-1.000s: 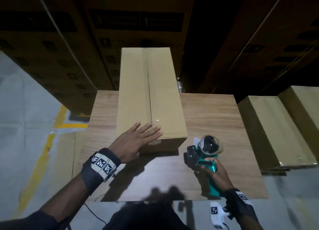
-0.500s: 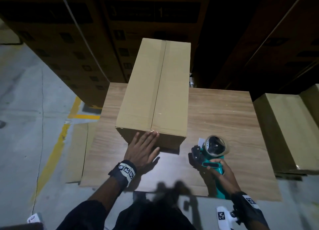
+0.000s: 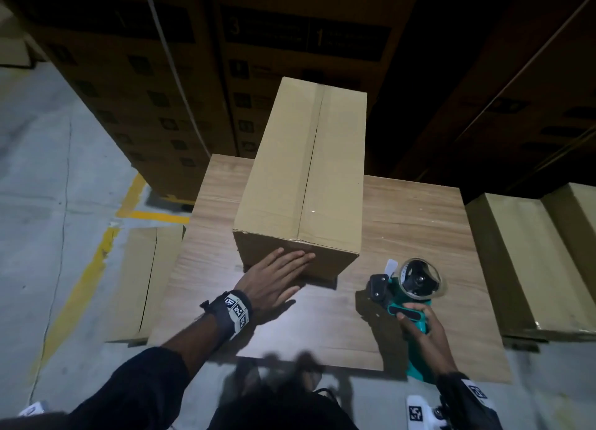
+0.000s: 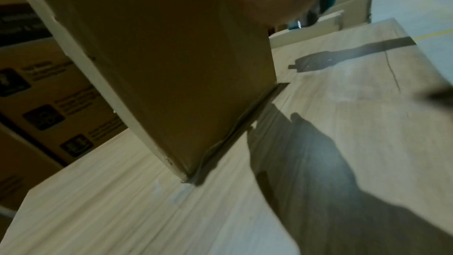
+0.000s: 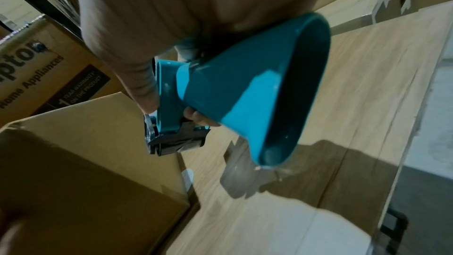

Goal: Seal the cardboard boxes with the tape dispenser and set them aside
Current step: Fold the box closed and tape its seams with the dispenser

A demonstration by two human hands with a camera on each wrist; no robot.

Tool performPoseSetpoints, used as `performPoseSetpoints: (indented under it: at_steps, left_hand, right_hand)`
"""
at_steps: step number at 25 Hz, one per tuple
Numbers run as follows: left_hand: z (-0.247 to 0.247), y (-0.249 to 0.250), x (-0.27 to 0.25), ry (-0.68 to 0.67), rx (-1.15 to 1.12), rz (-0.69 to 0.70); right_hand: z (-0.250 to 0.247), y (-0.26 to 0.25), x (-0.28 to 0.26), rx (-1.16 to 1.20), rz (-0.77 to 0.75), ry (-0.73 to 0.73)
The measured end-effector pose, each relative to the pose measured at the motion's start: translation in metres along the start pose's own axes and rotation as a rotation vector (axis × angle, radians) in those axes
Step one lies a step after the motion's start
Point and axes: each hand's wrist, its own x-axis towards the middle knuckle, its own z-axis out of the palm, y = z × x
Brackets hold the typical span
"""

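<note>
A long cardboard box point(image 3: 303, 178) lies on the wooden table point(image 3: 419, 236), its flaps closed with a seam down the top; its far end overhangs the table's back edge. My left hand point(image 3: 280, 274) lies flat with straight fingers against the box's near end face point(image 4: 171, 75). My right hand point(image 3: 422, 326) grips the handle of a teal tape dispenser point(image 3: 409, 287) to the right of the box, just above the table. In the right wrist view the teal dispenser point(image 5: 245, 92) fills the centre, with the box point(image 5: 85, 162) at the lower left.
Tall stacked printed cartons point(image 3: 161, 91) stand behind the table. More plain boxes point(image 3: 522, 262) lie to the right on the floor, and a flat cardboard piece point(image 3: 145, 278) lies to the left. A yellow floor line point(image 3: 84, 281) runs at the left.
My left hand slid off the box's top corner and now presses its near end face. The box has turned slightly, its far end swinging right. The right hand holds the dispenser in place.
</note>
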Motion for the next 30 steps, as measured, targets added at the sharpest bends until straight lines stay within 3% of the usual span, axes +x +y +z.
performPoseSetpoints:
  at_steps: [3,5,10,12,15,19,25,30]
  left_hand:
    - [0.006,-0.012,-0.007,-0.250,-0.034,0.062]
    - [0.003,-0.010,-0.025,-0.325,-0.168,0.020]
    - [-0.082,-0.007,-0.029,-0.230,-1.172,-0.508]
    - [-0.130,-0.015,-0.018,-0.326,-1.573,-0.569]
    - [-0.179,-0.025,-0.005,-0.363,-1.917,-0.620]
    - [-0.199,-0.023,-0.006,-0.307,-2.042,-0.751]
    - [-0.168,-0.007,-0.017,-0.341,-2.304,-0.978]
    - [-0.147,0.009,-0.021,-0.163,-2.343,-1.292]
  right_hand:
    - [0.011,-0.017,-0.008,0.001,-0.052,-0.015]
    - [0.017,-0.034,-0.017,0.027,-0.096,-0.008]
    - [0.043,-0.098,-0.050,0.058,-0.277,0.012]
    - [0.063,-0.120,-0.061,0.043,-0.383,-0.020]
    - [0.095,-0.136,-0.068,-0.003,-0.515,-0.065]
    - [0.122,-0.146,-0.073,-0.135,-0.654,-0.053]
    - [0.135,-0.134,-0.086,-0.233,-0.698,-0.057]
    - [0.139,-0.128,-0.090,-0.242,-0.688,-0.057]
